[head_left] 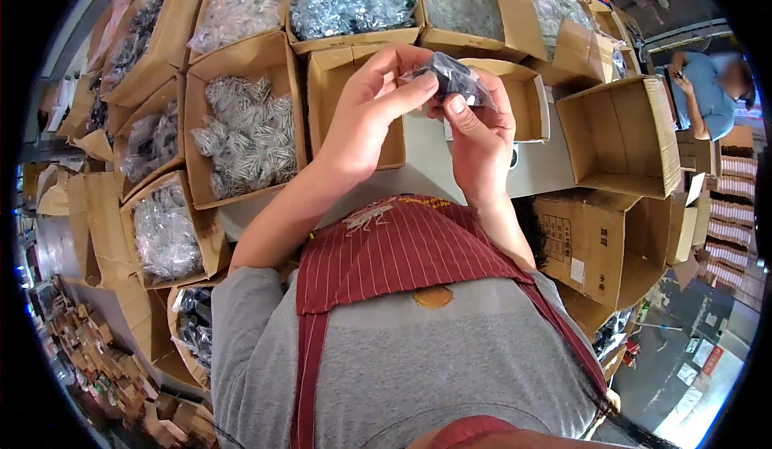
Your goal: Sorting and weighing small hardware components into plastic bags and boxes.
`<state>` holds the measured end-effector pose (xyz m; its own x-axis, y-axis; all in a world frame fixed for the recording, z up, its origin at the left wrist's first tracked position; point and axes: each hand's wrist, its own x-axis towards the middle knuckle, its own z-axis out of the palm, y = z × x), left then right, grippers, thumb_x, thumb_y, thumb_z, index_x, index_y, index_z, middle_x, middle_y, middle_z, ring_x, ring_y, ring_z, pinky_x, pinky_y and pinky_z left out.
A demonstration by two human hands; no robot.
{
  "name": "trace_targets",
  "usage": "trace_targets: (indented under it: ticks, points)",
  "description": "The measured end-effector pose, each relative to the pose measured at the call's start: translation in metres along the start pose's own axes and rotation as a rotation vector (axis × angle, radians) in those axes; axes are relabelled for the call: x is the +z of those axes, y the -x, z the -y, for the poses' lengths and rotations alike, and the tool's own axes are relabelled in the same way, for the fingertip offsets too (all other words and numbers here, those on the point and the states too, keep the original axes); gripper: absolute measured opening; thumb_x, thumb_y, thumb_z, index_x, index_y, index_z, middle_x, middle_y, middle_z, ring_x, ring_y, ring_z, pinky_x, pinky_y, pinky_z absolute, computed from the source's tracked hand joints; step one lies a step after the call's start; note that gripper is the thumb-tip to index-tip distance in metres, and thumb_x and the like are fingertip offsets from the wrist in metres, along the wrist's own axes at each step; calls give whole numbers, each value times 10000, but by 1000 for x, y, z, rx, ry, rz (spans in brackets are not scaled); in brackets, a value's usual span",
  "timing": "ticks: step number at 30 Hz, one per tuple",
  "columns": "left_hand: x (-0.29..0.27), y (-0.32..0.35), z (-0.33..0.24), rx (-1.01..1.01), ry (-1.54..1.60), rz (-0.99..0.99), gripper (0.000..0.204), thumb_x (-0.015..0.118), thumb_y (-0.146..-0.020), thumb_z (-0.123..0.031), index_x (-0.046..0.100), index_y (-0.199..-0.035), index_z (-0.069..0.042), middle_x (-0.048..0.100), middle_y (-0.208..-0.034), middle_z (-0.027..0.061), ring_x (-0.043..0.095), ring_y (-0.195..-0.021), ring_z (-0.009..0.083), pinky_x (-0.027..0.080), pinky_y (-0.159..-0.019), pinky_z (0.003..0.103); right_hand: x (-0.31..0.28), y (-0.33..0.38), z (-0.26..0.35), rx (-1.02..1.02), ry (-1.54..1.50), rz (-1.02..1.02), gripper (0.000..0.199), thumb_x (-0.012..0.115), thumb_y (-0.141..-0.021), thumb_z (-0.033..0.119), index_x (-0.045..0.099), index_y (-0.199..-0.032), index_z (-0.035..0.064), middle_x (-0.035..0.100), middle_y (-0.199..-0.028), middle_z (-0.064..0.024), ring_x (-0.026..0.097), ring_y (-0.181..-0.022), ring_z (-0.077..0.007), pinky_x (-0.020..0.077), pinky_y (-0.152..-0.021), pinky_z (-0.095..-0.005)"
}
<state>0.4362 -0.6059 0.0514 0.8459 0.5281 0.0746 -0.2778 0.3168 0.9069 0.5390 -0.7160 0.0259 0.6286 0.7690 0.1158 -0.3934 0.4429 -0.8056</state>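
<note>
Between my two hands, above the table, is a small clear plastic bag with black parts inside; what kind of parts, I cannot make out. My left hand pinches the bag's left side between thumb and fingers. Its right side is gripped by my right hand, thumb on top and fingers behind. Beneath my left hand stands an open cardboard box, partly hidden by that hand. Another shallow open box is just beyond my right hand.
A box of bagged silver metal pieces stands at left. Boxes of bagged hardware line the back. An open carton sits at right on the grey table. Another person in a blue shirt is at far right.
</note>
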Motion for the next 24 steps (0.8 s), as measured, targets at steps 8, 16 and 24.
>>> trace_targets:
  ticks: [8,16,24]
  points:
    - [-8,0,0,-54,155,23,298,513,-903,-145,559,-1150,14,586,-1072,53,515,-948,112,390,-807,253,0,9,-1,-137,238,-46,273,667,-856,-5,595,-1119,20,604,-1034,-32,549,-938,-98,455,-810,-251]
    - [-11,5,3,-167,467,29,362,500,-823,-107,555,-1145,50,575,-1127,105,535,-991,182,408,-870,300,1,12,2,-321,591,-18,253,699,-807,-15,639,-1052,1,599,-1058,-77,561,-973,-170,443,-845,-280]
    - [-8,9,4,-145,471,38,366,496,-829,-107,550,-1158,43,572,-1125,115,532,-1019,189,397,-897,307,0,13,4,-395,663,-15,262,704,-798,-17,644,-1052,-2,612,-1061,-98,574,-983,-194,454,-841,-291]
